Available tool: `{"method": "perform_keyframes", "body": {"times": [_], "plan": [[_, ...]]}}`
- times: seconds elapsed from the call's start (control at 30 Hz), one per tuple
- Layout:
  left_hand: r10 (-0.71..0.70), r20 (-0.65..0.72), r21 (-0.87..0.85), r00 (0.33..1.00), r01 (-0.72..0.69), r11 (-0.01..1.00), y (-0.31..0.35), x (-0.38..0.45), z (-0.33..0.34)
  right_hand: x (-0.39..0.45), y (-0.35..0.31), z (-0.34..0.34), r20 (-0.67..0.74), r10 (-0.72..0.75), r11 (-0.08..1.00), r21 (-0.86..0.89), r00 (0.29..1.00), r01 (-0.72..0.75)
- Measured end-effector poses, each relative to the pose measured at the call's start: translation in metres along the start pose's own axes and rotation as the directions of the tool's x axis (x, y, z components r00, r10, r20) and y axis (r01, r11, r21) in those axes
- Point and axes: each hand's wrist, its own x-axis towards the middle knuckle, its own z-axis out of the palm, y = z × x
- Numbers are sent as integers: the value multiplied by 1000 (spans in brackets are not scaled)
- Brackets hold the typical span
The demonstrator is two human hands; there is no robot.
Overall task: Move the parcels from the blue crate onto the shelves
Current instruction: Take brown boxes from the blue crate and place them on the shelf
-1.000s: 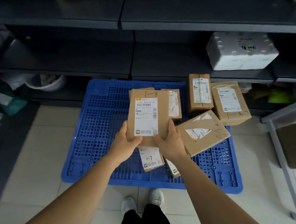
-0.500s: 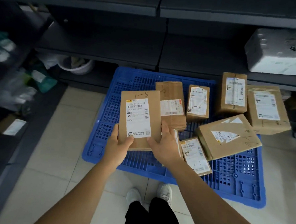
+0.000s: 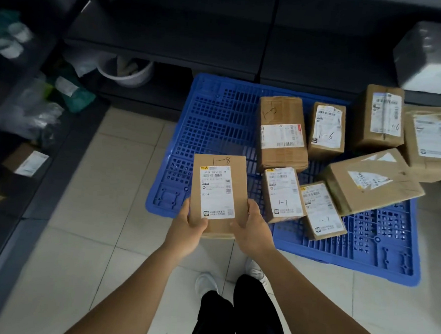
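I hold a flat brown parcel marked 1-8 (image 3: pixel 219 189), label up, above the left front corner of the blue crate (image 3: pixel 211 130). My left hand (image 3: pixel 187 227) grips its lower left corner and my right hand (image 3: pixel 253 227) grips its lower right corner, thumbs on top. Several more brown parcels lie on the crate's right half, among them a parcel marked 1-7 (image 3: pixel 283 194), a parcel marked 1-6 (image 3: pixel 327 127) and a large tilted box (image 3: pixel 372 181). Dark shelves (image 3: pixel 169 41) run behind the crate.
A second dark shelf unit (image 3: pixel 19 136) on the left holds bags and a small box. A white bucket (image 3: pixel 128 71) sits under the rear shelf. A white foam box (image 3: pixel 432 58) rests on the shelf at the right. My feet (image 3: pixel 207 283) stand on pale floor tiles.
The view has swung left, so the crate and its parcels now sit further right. The parcel marked 1-8 has moved with both hands from over the crate's middle to its left front corner.
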Motion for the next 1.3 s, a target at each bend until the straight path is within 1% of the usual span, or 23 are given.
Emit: {"method": "perform_keyframes", "body": {"times": [0.1, 0.2, 0.27, 0.37, 0.43, 0.5, 0.57, 0.6, 0.67, 0.7, 0.77, 0.87, 1.1, 1.2, 1.3], "plan": [[-20, 51, 42, 998, 18, 999, -11, 3, 1, -2, 8, 11, 3, 25, 999, -39, 1000, -24], [-17, 88, 50, 996, 13, 999, -19, 5, 3, -1, 16, 19, -7, 45, 997, -69, 999, -45], [-16, 105, 22, 994, 14, 1000, -24, 5, 5, 1, 22, 21, -19, 50, 996, -71, 999, -51], [-53, 102, -36, 993, 57, 998, -31, 5, 7, 2, 27, 21, -2, 51, 995, -85, 999, -51], [-75, 96, -48, 993, 80, 996, -36, 7, 9, 1, 29, 20, -19, 38, 994, -99, 999, -40], [-94, 100, -51, 990, 100, 994, -41, 10, 12, -1, 32, 17, -132, -3, 988, -154, 991, -17], [-106, 101, -56, 989, 112, 992, -44, 11, 14, 0, 35, 9, -302, -48, 972, -235, 952, -25], [-112, 102, -60, 988, 118, 991, -46, 11, 14, 1, 38, 4, -376, -60, 963, -267, 925, -47], [-122, 100, -73, 988, 129, 989, -48, 12, 16, 8, 45, -7, -454, -19, 950, -285, 891, -125], [-128, 95, -80, 987, 136, 987, -50, 11, 18, 12, 50, -12, -460, 18, 946, -279, 888, -164], [-137, 89, -92, 987, 146, 985, -52, 10, 21, 22, 58, -21, -428, 94, 938, -264, 899, -223], [-139, 74, -84, 987, 145, 986, -53, 9, 24, 36, 65, -31, -392, 136, 941, -236, 910, -242], [-156, 8, -113, 988, 156, 981, -51, 8, 30, 41, 71, -40, -409, 55, 977, -166, 911, -134], [-169, -21, -156, 985, 164, 974, -50, 8, 35, 31, 71, -33, -365, -17, 990, -137, 931, -36], [-183, -38, -200, 982, 172, 965, -49, 7, 40, 22, 73, -23, -328, -52, 997, -77, 943, 28]]}}
